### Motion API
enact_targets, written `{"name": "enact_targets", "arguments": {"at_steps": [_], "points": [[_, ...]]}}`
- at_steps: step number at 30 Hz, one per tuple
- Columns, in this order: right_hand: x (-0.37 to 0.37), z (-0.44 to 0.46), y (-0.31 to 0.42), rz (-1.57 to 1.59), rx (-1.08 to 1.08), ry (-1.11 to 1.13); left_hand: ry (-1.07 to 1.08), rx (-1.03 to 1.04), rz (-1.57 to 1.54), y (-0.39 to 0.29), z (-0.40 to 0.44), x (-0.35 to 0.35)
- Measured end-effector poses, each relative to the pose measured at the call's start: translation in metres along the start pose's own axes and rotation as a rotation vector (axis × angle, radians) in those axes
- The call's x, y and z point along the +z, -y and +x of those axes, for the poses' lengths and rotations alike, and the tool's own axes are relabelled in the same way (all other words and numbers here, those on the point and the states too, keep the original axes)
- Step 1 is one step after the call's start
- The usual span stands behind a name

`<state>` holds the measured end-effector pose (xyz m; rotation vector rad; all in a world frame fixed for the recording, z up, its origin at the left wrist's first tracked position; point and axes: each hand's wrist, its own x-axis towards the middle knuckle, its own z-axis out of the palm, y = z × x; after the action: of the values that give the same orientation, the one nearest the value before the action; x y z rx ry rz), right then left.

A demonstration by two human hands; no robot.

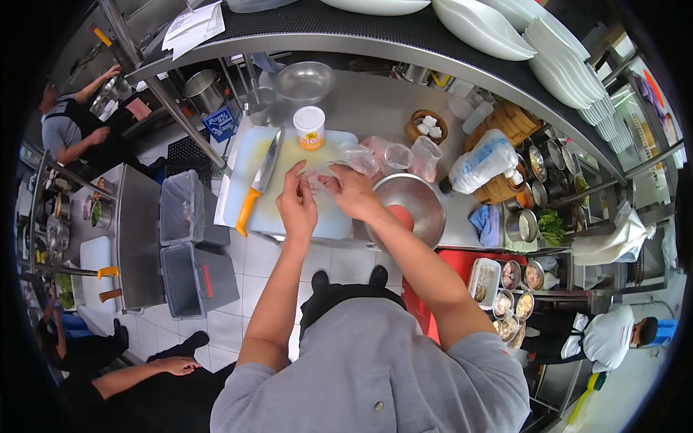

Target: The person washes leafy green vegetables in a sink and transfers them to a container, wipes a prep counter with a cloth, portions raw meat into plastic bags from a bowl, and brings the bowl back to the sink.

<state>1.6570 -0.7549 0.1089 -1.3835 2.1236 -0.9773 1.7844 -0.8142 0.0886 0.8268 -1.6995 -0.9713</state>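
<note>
Over the cutting board [332, 224], my left hand [297, 204] and my right hand [352, 191] are close together, fingers pinched on a clear plastic bag [321, 170]. Part of the bag is hidden by the fingers. A knife with an orange handle [247, 211] lies on the board to the left. Behind my hands stands a white and yellow lidded tub [310, 128]. Clear bags with pinkish contents [375, 153] sit just beyond my right hand. Beneath my right forearm is a steel bowl [431, 209] with something reddish in it.
A steel shelf [346, 42] with white dishes [480, 29] crosses above the counter. Farther back are a steel bowl [305, 81] and a bamboo steamer [413, 128] with white pieces. Grey bins [180, 209] stand at left. Other people [606, 338] are on both sides.
</note>
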Motion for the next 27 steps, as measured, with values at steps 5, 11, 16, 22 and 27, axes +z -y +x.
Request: {"name": "enact_targets", "arguments": {"at_steps": [5,11,16,22,27], "points": [[0.018,0.017,-0.018,-0.059,0.042,0.022,0.181,-0.09,-0.004,0.04,0.01,-0.002],[-0.025,0.001,-0.055,0.309,-0.06,-0.282,0.25,-0.138,-0.173,0.046,0.006,-0.009],[-0.065,-0.064,-0.111,0.091,0.058,-0.478,0.286,-0.232,-0.151,0.036,-0.021,-0.016],[-0.069,-0.116,-0.148,-0.077,0.048,-0.477,0.151,-0.13,0.175,0.04,-0.038,-0.016],[-0.067,-0.121,-0.176,-0.139,-0.029,-0.475,-0.029,-0.052,0.269,0.037,-0.056,-0.009]]}}
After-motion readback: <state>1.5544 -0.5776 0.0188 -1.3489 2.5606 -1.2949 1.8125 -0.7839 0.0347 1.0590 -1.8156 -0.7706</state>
